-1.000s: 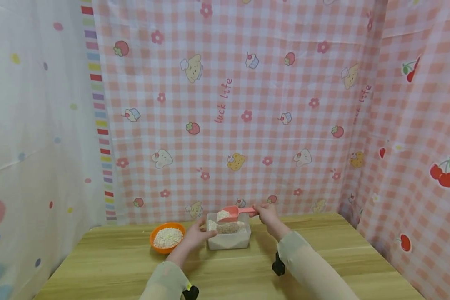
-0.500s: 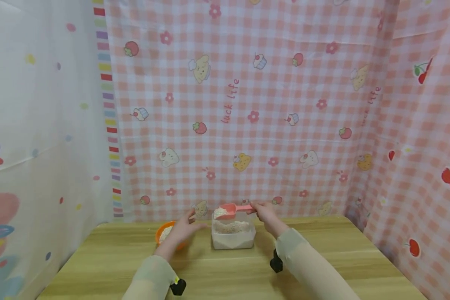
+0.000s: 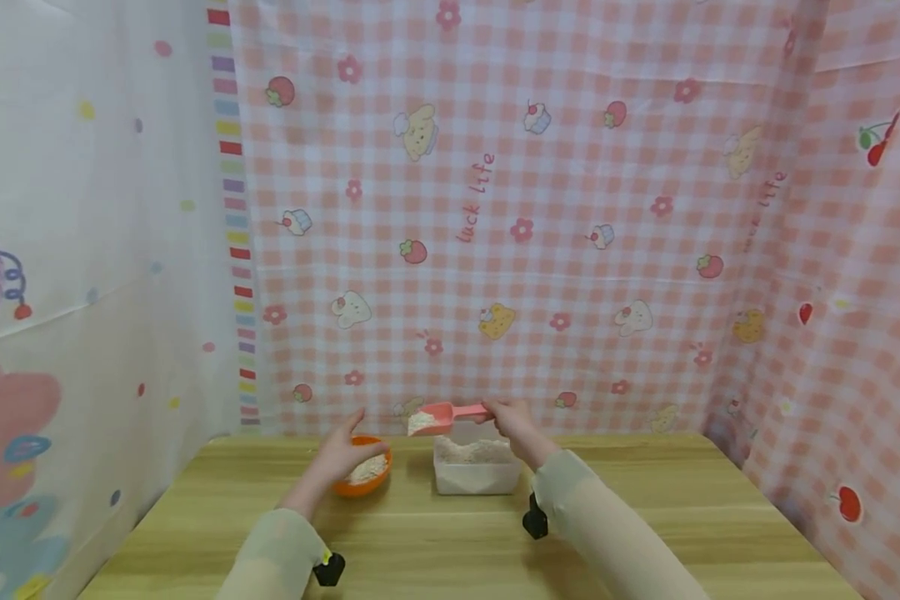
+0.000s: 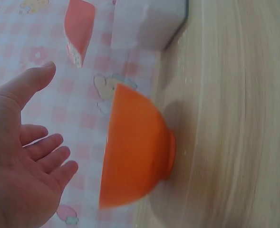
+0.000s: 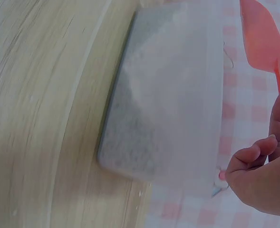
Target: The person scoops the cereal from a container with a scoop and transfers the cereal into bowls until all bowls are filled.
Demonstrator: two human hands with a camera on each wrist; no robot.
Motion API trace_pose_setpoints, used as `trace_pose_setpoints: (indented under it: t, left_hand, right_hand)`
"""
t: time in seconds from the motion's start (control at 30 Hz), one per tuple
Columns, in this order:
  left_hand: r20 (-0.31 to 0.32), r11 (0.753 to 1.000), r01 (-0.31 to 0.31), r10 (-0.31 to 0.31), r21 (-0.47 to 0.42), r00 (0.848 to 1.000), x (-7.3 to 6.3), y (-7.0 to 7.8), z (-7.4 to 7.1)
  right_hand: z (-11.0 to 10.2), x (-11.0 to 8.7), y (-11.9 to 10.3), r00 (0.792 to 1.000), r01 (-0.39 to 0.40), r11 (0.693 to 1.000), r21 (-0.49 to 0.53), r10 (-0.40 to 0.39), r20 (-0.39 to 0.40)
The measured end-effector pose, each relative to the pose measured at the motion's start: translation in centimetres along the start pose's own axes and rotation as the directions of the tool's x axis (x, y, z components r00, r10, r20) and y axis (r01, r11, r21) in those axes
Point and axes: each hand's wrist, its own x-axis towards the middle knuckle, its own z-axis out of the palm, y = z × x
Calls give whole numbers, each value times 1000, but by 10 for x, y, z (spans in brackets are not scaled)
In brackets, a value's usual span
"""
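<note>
My right hand [image 3: 517, 427] grips the handle of a pink scoop [image 3: 442, 417], which carries a load of white, rice-like grains [image 3: 422, 422]. The scoop is held level above the left end of a translucent plastic box [image 3: 477, 480] partly filled with pale grains. My left hand [image 3: 339, 457] is beside an orange bowl [image 3: 362, 487] that holds more white grains. In the left wrist view, the thumb and fingers of that hand [image 4: 16, 161] are spread apart, with a gap to the bowl's rim [image 4: 135, 147]. The right wrist view shows fingers [image 5: 278, 118] curled about the scoop handle.
Bowl and box stand a short distance apart on a wood-grain table [image 3: 435, 542]. A pink checked curtain [image 3: 450, 275] hangs directly behind them, with a white patterned curtain [image 3: 142, 333] on the left. A few stray grains lie on the tabletop.
My left hand has left the box and moved left to the bowl. The right hand has carried the loaded scoop left, from over the box's inside to past its left edge.
</note>
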Motion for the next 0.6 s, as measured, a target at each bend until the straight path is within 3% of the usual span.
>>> trace_pose_setpoints:
  t: [0.13, 0.3, 0.4, 0.6]
  left_hand:
    - [0, 999, 4, -4, 50, 1000, -5, -7, -9]
    - [30, 991, -51, 48, 125, 998, -11, -18, -16]
    - [47, 988, -71, 65, 140, 997, -14, -25, -17]
    - [66, 993, -39, 32, 108, 997, -18, -36, -19]
  right_hand:
    - [14, -4, -10, 999, -43, 999, -32, 44, 18]
    - [30, 2, -6, 996, -52, 997, -51, 55, 63]
    - [37, 1, -6, 993, -51, 997, -61, 57, 100]
    - [54, -1, -6, 990, -35, 998, -57, 42, 133]
